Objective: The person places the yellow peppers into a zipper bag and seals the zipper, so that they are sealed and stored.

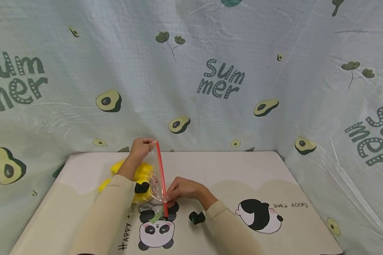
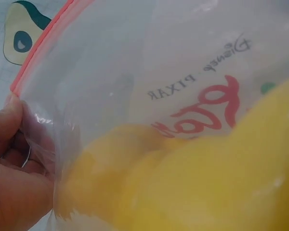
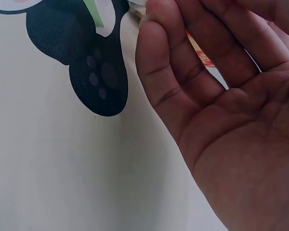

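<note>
A clear zip bag with a red zip strip lies in front of me. Through its plastic show bulging, glossy yellow items; their kind is unclear. At the strip's far end, my left hand pinches the bag's corner between thumb and fingers. Nearer to me, my right hand holds the lower part of the strip with its fingertips. The right wrist view shows that palm with curled fingers, their tips partly out of sight. Red mirrored lettering is printed on the bag.
The bag lies on a pale table with a printed panda face near the front and another panda at the right. A pale curtain with avocado prints hangs behind the table and along both sides.
</note>
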Tool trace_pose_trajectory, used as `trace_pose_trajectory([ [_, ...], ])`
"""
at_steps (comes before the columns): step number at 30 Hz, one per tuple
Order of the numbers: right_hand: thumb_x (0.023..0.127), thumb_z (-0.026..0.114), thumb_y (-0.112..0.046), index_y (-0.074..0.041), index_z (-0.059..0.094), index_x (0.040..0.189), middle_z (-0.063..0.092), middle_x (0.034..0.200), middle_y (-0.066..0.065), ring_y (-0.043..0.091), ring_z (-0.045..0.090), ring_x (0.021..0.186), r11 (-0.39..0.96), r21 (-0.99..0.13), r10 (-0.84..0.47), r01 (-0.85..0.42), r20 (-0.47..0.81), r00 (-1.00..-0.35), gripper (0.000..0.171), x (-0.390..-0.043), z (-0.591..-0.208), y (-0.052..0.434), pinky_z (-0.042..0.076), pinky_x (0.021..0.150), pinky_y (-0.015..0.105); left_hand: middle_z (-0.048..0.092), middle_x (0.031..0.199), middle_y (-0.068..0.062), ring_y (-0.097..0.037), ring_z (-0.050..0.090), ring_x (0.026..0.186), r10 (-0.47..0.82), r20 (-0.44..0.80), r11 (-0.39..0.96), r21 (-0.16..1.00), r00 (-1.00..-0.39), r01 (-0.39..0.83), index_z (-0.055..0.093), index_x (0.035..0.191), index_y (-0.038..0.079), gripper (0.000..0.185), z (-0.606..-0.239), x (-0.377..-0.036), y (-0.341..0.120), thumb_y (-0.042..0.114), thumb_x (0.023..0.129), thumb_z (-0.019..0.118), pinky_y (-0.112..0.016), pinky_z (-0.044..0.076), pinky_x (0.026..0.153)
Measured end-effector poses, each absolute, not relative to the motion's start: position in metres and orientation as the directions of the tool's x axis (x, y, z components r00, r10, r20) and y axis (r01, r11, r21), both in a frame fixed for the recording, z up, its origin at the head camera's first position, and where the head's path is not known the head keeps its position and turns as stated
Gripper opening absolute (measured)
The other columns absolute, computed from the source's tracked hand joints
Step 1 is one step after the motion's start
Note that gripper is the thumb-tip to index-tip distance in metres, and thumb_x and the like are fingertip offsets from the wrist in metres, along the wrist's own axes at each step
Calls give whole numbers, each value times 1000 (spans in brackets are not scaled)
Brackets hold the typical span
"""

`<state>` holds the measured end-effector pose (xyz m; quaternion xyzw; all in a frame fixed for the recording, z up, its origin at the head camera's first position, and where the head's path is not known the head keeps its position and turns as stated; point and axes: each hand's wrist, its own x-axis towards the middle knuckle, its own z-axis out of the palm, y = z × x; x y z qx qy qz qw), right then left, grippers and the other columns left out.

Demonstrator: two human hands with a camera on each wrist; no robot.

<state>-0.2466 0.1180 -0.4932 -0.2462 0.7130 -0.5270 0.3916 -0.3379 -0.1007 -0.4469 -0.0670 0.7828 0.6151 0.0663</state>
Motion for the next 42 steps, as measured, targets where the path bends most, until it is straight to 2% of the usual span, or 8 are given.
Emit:
trace_pose_trajectory([
  [7,97,64,-4,21,71,106,78,77,0,10,73,67,341,-935,-787,99,-341,-514,28,-244,-497,118,64,73,25,61,117,-14,-27,53,106,-27,-196,249,948,-980,-196,66,133,-1,35,-447,-339,-98,22,108,56,-34,47,100],
  [14,97,64,-3,22,71,106,80,88,16,11,76,70,334,-935,-806,118,-348,-479,27,-241,-498,117,65,73,26,60,109,-8,-24,52,101,-23,-191,239,952,-981,-191,66,132,-2,34,-446,-341,-96,22,108,56,-31,48,94],
  [18,97,65,-3,21,71,105,80,83,8,10,76,69,359,-926,-804,118,-371,-464,27,-240,-497,117,65,73,25,61,113,-11,-24,53,103,-19,-190,240,952,-982,-189,66,132,-1,34,-446,-341,-95,22,108,56,-31,48,96],
  [21,96,65,-3,22,70,105,77,76,-1,8,75,68,386,-916,-808,109,-393,-440,28,-239,-495,117,65,72,25,62,120,-14,-26,54,107,-15,-190,243,952,-982,-188,65,133,-1,34,-446,-341,-93,21,109,55,-35,49,102],
  [24,96,66,-4,23,70,105,75,73,-3,8,74,67,406,-908,-813,102,-410,-413,29,-237,-494,115,64,70,24,61,125,-17,-28,54,111,-6,-177,255,951,-984,-172,65,132,-3,34,-446,-339,-93,21,109,55,-40,48,108],
  [35,97,65,-1,25,67,108,77,74,-1,10,75,68,450,-877,-827,166,-480,-293,29,-236,-489,109,63,65,21,64,124,-20,-30,56,110,47,-137,306,945,-989,-117,68,126,-6,30,-450,-337,-83,16,107,59,-44,50,109],
  [38,97,66,-4,22,70,106,77,75,0,12,76,69,472,-869,-820,149,-494,-290,28,-237,-490,111,63,66,22,65,128,-21,-32,57,112,63,-133,333,937,-989,-105,68,127,-4,31,-447,-336,-81,18,107,59,-46,50,112],
  [42,97,66,-7,17,74,104,78,77,1,12,76,70,503,-856,-799,118,-513,-315,26,-238,-491,118,62,67,21,62,137,-22,-34,56,120,56,-115,369,926,-992,-86,64,136,-1,40,-439,-335,-87,26,109,55,-48,48,116],
])
